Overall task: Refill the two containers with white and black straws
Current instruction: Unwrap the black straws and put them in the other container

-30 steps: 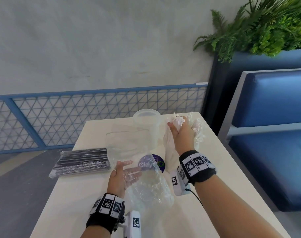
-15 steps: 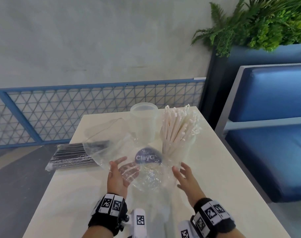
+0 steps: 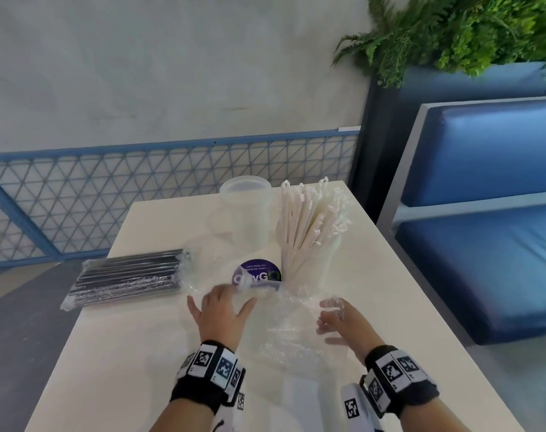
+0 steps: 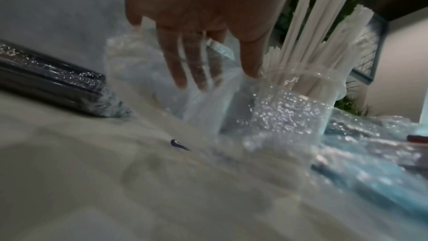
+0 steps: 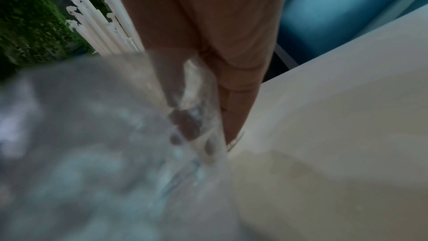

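Observation:
White straws [image 3: 309, 219] [image 4: 324, 25] [image 5: 99, 25] stand bunched in a clear container [image 3: 326, 263] [image 4: 296, 102] at the far middle of the table. An empty clear container [image 3: 246, 213] stands just left of it. A sealed pack of black straws [image 3: 128, 279] [image 4: 46, 83] lies at the left edge. The empty clear bag [image 3: 290, 332] [image 5: 81, 135], with a purple sticker [image 3: 257, 275], lies crumpled in front of the containers. My left hand [image 3: 222, 302] [image 4: 197, 52] rests palm down, fingers spread, on the bag's left part. My right hand [image 3: 334, 313] [image 5: 203, 98] touches its right edge, film over the fingertips.
The white table [image 3: 141, 353] drops off at the left and right edges. A blue bench [image 3: 483, 213] stands to the right, a planter with green foliage [image 3: 452, 32] behind it. A blue mesh railing [image 3: 141, 194] runs behind the table.
My right hand left the tops of the white straws and came down to the bag. My left hand lowered the lifted bag onto the table and turned palm down on it.

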A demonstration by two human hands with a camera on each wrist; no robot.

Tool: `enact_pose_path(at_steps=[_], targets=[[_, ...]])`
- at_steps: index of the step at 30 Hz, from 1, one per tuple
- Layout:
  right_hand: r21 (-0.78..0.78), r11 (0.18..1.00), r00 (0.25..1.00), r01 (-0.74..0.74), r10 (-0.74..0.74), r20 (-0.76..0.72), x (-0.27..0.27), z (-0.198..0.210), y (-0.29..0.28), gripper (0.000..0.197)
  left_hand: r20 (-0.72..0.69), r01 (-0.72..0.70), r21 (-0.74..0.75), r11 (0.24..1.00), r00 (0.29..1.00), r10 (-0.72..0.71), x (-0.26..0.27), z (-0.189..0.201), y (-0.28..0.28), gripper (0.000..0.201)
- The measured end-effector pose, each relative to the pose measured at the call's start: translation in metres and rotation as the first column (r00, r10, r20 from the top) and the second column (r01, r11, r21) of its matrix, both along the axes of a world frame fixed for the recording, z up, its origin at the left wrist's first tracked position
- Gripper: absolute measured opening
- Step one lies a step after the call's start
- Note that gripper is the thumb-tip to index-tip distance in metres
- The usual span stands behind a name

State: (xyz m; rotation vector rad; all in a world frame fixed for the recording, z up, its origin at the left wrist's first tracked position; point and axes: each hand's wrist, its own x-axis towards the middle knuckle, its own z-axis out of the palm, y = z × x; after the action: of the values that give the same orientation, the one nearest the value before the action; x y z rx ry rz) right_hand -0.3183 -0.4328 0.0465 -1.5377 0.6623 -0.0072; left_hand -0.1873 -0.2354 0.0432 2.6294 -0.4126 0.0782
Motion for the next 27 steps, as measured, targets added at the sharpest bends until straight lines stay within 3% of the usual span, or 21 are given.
enact_pose_path(at_steps=[3, 6, 9, 11, 12, 14, 15, 16, 17, 19, 22, 24, 27], targets=[[-0.066, 0.997, 0.999, -0.033, 0.03, -0.037, -0.003, 0.0, -0.009, 0.02, -0.039, 0.0, 0.05, 0.999, 0.999, 0.002, 0.002, 0.004, -0.006, 0.034], [-0.113, 0.992, 0.995, -0.058, 0.048, -0.088, -0.008, 0.001, -0.027, 0.02, -0.133, 0.02, -0.129, 0.991, 0.99, -0.037, 0.007, -0.002, -0.003, 0.03], [-0.158, 0.987, 0.989, -0.032, 0.008, -0.149, -0.01, 0.001, -0.052, 0.025, -0.244, -0.076, -0.31, 0.948, 0.97, -0.002, 0.009, -0.011, 0.0, 0.039], [-0.321, 0.946, 0.983, -0.038, -0.023, -0.184, -0.01, 0.001, -0.065, 0.029, -0.307, -0.109, -0.356, 0.928, 0.952, -0.006, 0.002, -0.017, -0.006, 0.043], [-0.47, 0.882, 0.977, -0.04, -0.064, -0.203, -0.008, 0.001, -0.069, 0.034, -0.347, -0.112, -0.362, 0.926, 0.938, -0.022, -0.002, -0.019, -0.01, 0.042], [-0.804, 0.591, 0.954, -0.056, -0.206, -0.218, -0.007, 0.002, -0.072, 0.058, -0.414, -0.111, -0.395, 0.912, 0.908, -0.069, -0.01, -0.027, -0.017, 0.03], [-0.897, 0.439, 0.957, -0.048, -0.237, -0.167, -0.008, 0.006, -0.069, 0.067, -0.446, -0.127, -0.435, 0.891, 0.89, -0.091, -0.013, -0.029, -0.02, 0.017], [-0.941, 0.339, 0.972, -0.022, -0.212, -0.099, -0.007, 0.012, -0.063, 0.07, -0.46, -0.137, -0.471, 0.871, 0.881, -0.11, -0.016, -0.029, -0.022, 0.013], [-0.949, 0.314, 0.987, -0.035, -0.139, -0.082, -0.006, 0.018, -0.053, 0.069, -0.457, -0.133, -0.494, 0.859, 0.88, -0.127, -0.017, -0.028, -0.024, 0.026], [-0.902, 0.34, 0.961, -0.267, 0.026, -0.274, -0.006, 0.014, -0.032, 0.065, -0.434, -0.053, -0.498, 0.866, 0.88, -0.196, -0.018, -0.029, -0.027, 0.042], [-0.663, 0.424, 0.757, -0.617, 0.087, -0.648, -0.008, -0.023, -0.017, 0.069, -0.422, 0.051, -0.447, 0.893, 0.868, -0.261, -0.021, -0.033, -0.033, 0.041], [-0.548, 0.481, 0.666, -0.685, 0.108, -0.738, -0.011, -0.045, -0.021, 0.076, -0.433, 0.023, -0.42, 0.907, 0.874, -0.222, -0.021, -0.039, -0.033, 0.039], [-0.484, 0.49, 0.622, -0.725, 0.164, -0.766, -0.014, -0.056, -0.036, 0.084, -0.443, -0.018, -0.367, 0.93, 0.882, -0.158, -0.02, -0.043, -0.027, 0.039]])
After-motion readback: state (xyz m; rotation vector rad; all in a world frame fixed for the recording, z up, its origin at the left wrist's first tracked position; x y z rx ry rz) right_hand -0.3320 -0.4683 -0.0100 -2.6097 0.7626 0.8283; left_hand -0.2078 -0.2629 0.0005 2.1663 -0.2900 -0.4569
